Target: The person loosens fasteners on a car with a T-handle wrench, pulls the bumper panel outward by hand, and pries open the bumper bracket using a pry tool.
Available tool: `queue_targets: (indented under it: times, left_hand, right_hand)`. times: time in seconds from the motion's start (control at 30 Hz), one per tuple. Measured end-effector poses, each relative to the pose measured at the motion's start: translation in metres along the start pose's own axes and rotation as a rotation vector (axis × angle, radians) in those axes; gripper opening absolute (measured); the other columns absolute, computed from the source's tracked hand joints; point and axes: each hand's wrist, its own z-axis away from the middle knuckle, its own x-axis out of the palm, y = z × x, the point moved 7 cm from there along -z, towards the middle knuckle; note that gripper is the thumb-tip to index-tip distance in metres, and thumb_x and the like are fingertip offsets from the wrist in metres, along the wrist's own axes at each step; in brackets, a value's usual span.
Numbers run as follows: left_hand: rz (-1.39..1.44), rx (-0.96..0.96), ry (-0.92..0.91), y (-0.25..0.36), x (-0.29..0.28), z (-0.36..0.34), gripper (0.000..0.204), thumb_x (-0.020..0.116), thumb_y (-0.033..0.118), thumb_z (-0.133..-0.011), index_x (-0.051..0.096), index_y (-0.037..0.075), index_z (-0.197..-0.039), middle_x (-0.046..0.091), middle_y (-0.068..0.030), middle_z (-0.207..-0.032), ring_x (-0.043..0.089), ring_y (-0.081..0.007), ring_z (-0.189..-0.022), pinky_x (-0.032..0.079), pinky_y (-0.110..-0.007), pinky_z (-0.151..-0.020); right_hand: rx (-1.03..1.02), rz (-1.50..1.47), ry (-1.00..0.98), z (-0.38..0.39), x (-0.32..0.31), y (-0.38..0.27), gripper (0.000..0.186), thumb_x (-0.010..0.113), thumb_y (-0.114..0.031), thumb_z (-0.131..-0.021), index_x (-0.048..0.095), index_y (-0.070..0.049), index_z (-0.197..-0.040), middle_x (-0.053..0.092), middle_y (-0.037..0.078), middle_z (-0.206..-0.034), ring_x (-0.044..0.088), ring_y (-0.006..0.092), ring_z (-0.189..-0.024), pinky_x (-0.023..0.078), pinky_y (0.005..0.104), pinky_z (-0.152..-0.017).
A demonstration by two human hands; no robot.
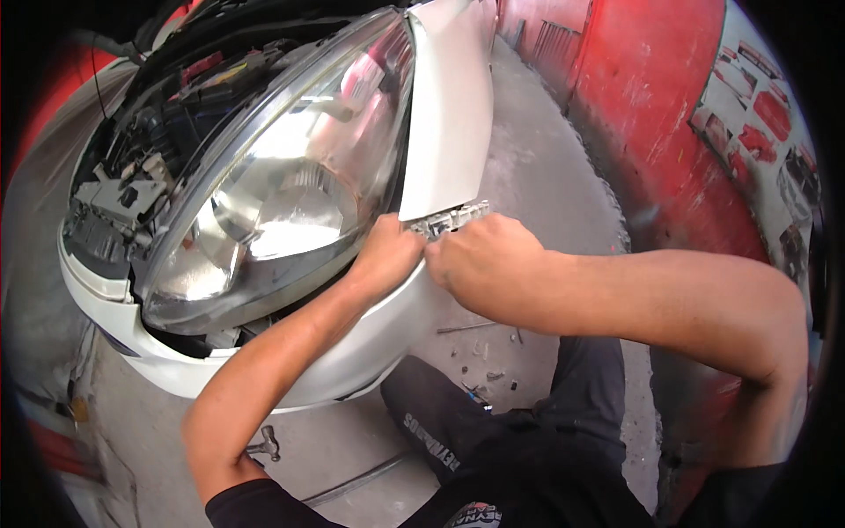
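Observation:
A large clear headlight [273, 185] sits in the front of a white car, loose in its opening. My left hand [385, 253] is closed on the headlight's lower right corner, against the white bumper [352, 352]. My right hand [480, 260] is beside it, fingers pinched at a small plastic bracket [451, 217] under the lower tip of the white fender [449, 114]. The two hands almost touch. What the right fingers pinch is hidden.
The open engine bay [150, 150] lies at upper left. A red wall [651, 114] runs along the right. On the grey concrete floor lie a hammer [264, 447], a thin rod [466, 327] and several small bits. My dark trousers [493, 422] fill the bottom.

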Motion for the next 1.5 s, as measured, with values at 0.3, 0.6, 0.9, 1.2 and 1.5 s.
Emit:
queue_targets:
  times: [0.3, 0.6, 0.9, 1.2, 1.5]
  left_hand:
    - [0.032, 0.188, -0.035, 0.015, 0.003, -0.005, 0.031, 0.064, 0.024, -0.096, 0.072, -0.003, -0.11, 0.075, -0.0148, -0.103, 0.066, -0.0169, -0.09, 0.052, -0.039, -0.079]
    - [0.048, -0.106, -0.055, -0.01, -0.002, -0.006, 0.026, 0.06, 0.014, -0.091, 0.071, -0.009, -0.098, 0.071, -0.0106, -0.089, 0.062, -0.0143, -0.08, 0.05, -0.033, -0.073]
    - [0.015, -0.082, 0.05, 0.077, -0.004, 0.035, 0.021, 0.06, 0.012, -0.088, 0.073, -0.001, -0.098, 0.073, -0.0089, -0.092, 0.067, -0.0184, -0.081, 0.053, -0.036, -0.076]
    - [0.188, -0.374, 0.238, 0.0, -0.033, 0.014, 0.022, 0.061, 0.014, -0.091, 0.071, -0.006, -0.097, 0.071, -0.0107, -0.085, 0.064, -0.0181, -0.074, 0.053, -0.038, -0.072]
    - [-0.05, 0.021, -0.072, 0.013, 0.003, 0.009, 0.023, 0.062, 0.012, -0.096, 0.069, -0.009, -0.105, 0.071, -0.0072, -0.09, 0.059, -0.0108, -0.081, 0.049, -0.032, -0.075]
  right_hand:
    - [0.169, 0.333, -0.372, -0.05, -0.022, -0.005, 0.029, 0.074, -0.013, -0.079, 0.078, -0.007, -0.106, 0.077, 0.011, -0.102, 0.075, 0.0267, -0.091, 0.06, 0.0393, -0.082]
    - [-0.062, 0.25, 0.251, 0.06, -0.016, 0.001, 0.034, 0.056, -0.01, -0.087, 0.067, 0.005, -0.115, 0.065, 0.014, -0.073, 0.069, 0.0277, -0.066, 0.051, 0.0406, -0.05]
    - [-0.179, 0.462, -0.387, -0.027, -0.042, -0.05, 0.017, 0.072, -0.019, -0.08, 0.081, -0.013, -0.093, 0.076, 0.005, -0.09, 0.073, 0.0213, -0.079, 0.058, 0.0376, -0.059]
    - [0.133, 0.709, -0.243, -0.084, -0.033, -0.045, 0.017, 0.072, -0.023, -0.082, 0.081, -0.015, -0.093, 0.077, 0.004, -0.095, 0.074, 0.0209, -0.08, 0.059, 0.0379, -0.065]
    - [-0.244, 0.38, 0.111, 0.057, 0.002, 0.018, 0.044, 0.064, -0.015, -0.077, 0.071, 0.007, -0.115, 0.067, 0.013, -0.072, 0.07, 0.0247, -0.063, 0.053, 0.0357, -0.049]
